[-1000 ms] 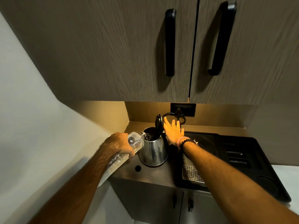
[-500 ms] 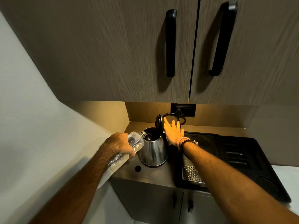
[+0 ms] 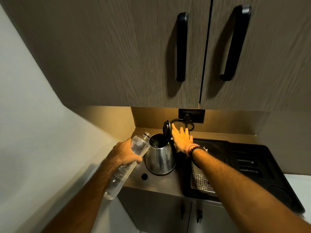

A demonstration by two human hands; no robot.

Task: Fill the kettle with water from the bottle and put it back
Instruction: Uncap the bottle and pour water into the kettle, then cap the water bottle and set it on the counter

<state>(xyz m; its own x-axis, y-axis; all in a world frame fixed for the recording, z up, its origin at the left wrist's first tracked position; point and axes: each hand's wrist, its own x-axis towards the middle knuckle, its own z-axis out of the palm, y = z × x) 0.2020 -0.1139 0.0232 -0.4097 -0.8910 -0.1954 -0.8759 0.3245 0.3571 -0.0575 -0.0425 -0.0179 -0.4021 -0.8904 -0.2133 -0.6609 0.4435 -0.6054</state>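
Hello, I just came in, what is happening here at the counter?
A person is filling a steel kettle from a clear plastic bottle. The left hand grips the bottle, whose uncapped neck points up, beside the kettle's rim; no water is pouring. The right hand, flat and open, is by the raised lid. The kettle stands on the counter, left of a black tray with a round base.

text: none legible | bottle (image 3: 133, 155) label: blurred (too small)
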